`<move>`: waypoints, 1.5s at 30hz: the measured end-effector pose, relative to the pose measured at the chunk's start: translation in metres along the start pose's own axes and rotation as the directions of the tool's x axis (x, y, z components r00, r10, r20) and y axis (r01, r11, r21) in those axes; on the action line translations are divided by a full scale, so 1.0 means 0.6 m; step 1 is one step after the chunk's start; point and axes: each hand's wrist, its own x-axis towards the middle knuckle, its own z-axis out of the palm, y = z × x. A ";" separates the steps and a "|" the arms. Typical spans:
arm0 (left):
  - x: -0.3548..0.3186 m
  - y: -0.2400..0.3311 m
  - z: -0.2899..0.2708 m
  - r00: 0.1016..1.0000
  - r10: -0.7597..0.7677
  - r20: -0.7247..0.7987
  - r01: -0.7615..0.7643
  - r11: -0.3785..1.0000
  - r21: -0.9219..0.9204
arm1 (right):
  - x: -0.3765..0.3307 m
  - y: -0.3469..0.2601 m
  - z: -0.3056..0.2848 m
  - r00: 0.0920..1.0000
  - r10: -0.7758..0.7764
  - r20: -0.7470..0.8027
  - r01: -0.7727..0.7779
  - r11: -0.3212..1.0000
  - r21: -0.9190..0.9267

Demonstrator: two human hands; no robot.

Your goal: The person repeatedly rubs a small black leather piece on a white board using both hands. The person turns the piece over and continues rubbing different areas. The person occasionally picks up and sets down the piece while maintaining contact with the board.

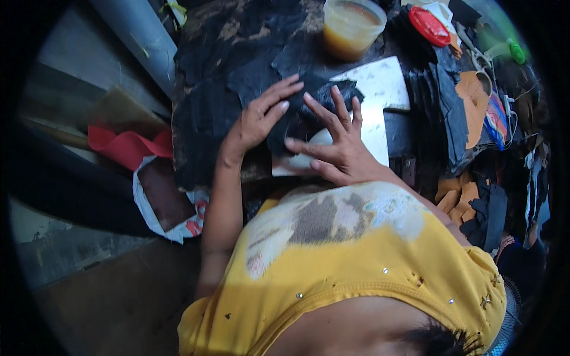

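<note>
My left hand [261, 115] lies flat with fingers spread on a black piece of leather-like material [297, 115], pressing it down. My right hand [335, 142] rests beside it, fingers apart, its fingertips on the same black piece and its palm over the white board [380, 89] underneath. Neither hand grips anything. The board sits on a work table covered in dark scraps [219, 89]. My yellow stained shirt [356, 249] fills the lower part of the view.
A plastic tub of amber glue [351, 25] stands behind the board. A red lid [428, 26] lies at the back right. Orange and black cut pieces [469, 113] pile up on the right. Red cloth [127, 145] and a bag [166, 202] lie left.
</note>
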 end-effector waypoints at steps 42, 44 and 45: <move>-0.079 0.050 0.057 0.979 -0.102 -0.176 0.088 0.992 -0.086 | 0.073 0.069 -0.025 0.984 0.178 0.000 -0.162 0.896 -0.413; -0.089 0.052 0.068 0.979 -0.054 -0.197 0.078 0.990 0.119 | 0.077 0.071 -0.026 0.987 0.158 0.008 -0.140 0.895 -0.423; -0.090 0.049 0.074 0.974 -0.065 -0.219 0.100 0.983 0.151 | 0.080 0.072 -0.027 0.989 0.146 0.015 -0.126 0.896 -0.426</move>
